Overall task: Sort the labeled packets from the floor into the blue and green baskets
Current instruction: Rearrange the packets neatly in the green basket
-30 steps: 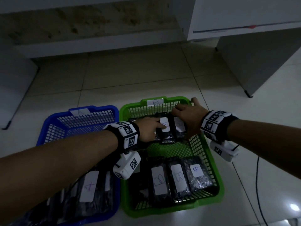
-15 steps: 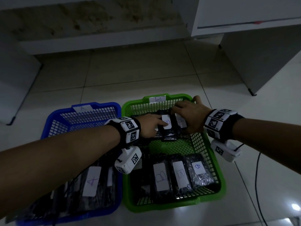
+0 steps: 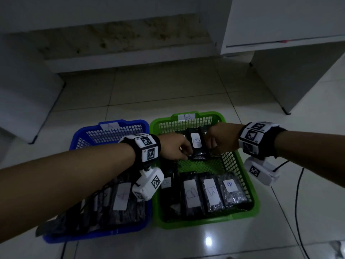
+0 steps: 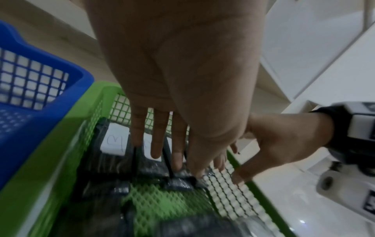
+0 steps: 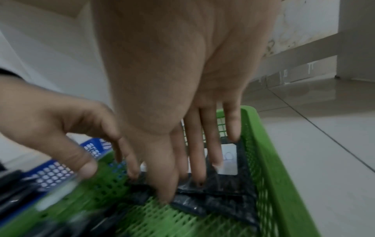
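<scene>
A green basket [image 3: 205, 222] tagged B and a blue basket [image 3: 93, 234] tagged A stand side by side on the tiled floor. Both hands reach into the green basket's far end. A dark packet with a white B label [image 3: 196, 142] lies between them. My left hand [image 3: 183, 153] touches its left side, and the straight fingers [image 4: 158, 144] lie on the packets. My right hand [image 3: 211, 148] presses down on its right side, its fingers [image 5: 215, 149] straight over another labelled packet [image 5: 229, 158]. Neither hand lifts anything.
Three B packets [image 3: 211, 191] lie in the green basket's near end. A packets [image 3: 122, 196] fill the blue basket under my left forearm. A black cable [image 3: 296, 202] runs over the floor at the right. White furniture [image 3: 298, 71] stands at the far right.
Both hands slid off the top of the far packets to either side of one packet, so its B label now shows in full.
</scene>
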